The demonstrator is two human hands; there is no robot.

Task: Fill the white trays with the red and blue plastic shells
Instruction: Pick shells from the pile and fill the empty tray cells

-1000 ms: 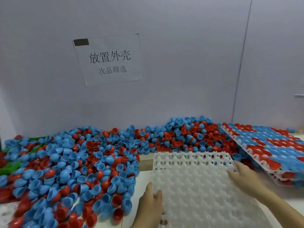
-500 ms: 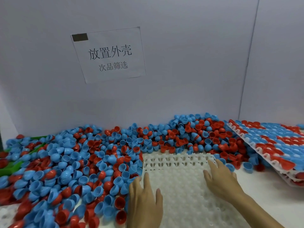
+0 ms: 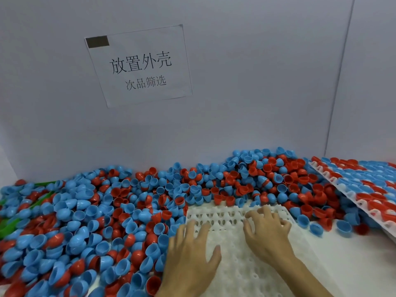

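An empty white tray (image 3: 231,269) with rows of round pockets lies on the table in front of me, its far edge against the heap. A big heap of loose red and blue plastic shells (image 3: 90,221) covers the table to the left and behind it. My left hand (image 3: 190,260) lies flat with spread fingers on the tray's left part. My right hand (image 3: 267,232) rests on the tray's far right part, fingers spread and slightly bent. Neither hand holds a shell.
Filled white trays (image 3: 364,189) packed with red and blue shells are stacked at the right, tilted against the heap. A grey wall with a paper sign (image 3: 139,65) closes off the back. Something green (image 3: 8,228) shows under the shells at far left.
Both hands slid the empty tray left and away from me into the shell heap. My right hand moved from the tray's right edge onto its top surface.
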